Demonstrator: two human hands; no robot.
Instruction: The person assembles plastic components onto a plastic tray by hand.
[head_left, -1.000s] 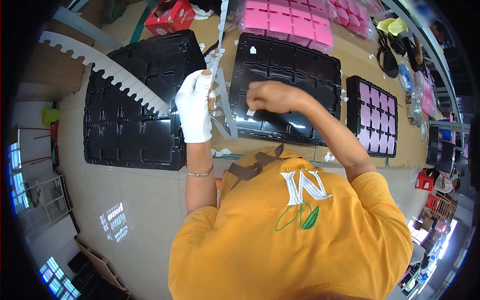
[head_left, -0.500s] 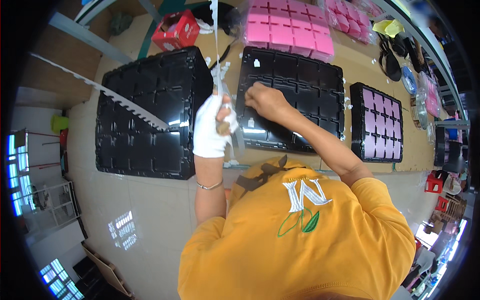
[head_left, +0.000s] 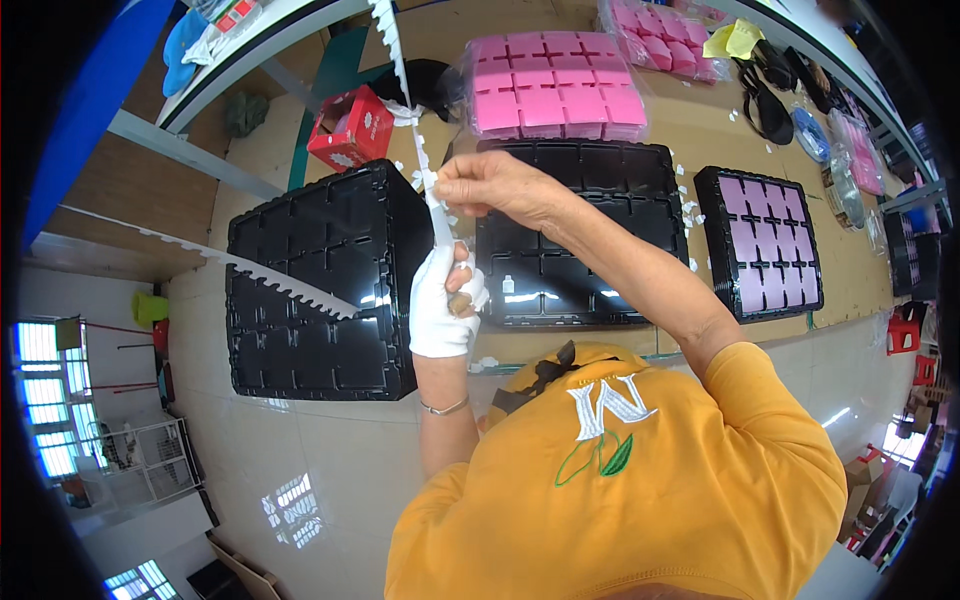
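My left hand [head_left: 446, 302] wears a white glove with bare fingertips and is closed around a long white strip [head_left: 398, 70] with a notched edge, which runs up past the top of the view. Bare fingers of my right hand [head_left: 490, 188] pinch the strip's edge just above the glove, where a small white tab shows. Below my right forearm lies a black plastic tray [head_left: 580, 290] with a grid of cells. One small white bottle-shaped sticker [head_left: 508, 285] sits in its lower left part; my hand and forearm hide some upper cells.
At left stands a stack of black trays [head_left: 310, 260], with another notched white strip [head_left: 290, 285] across it. A smaller black tray with purple inserts [head_left: 765, 240] lies at right. Pink foam dividers [head_left: 555, 85] and a red box [head_left: 350, 130] are behind. White scraps [head_left: 690, 210] dot the brown table.
My right hand has left the tray's upper left part and moved to the strip, where it now pinches the edge. My left hand keeps hold of the strip. The whole view has shifted.
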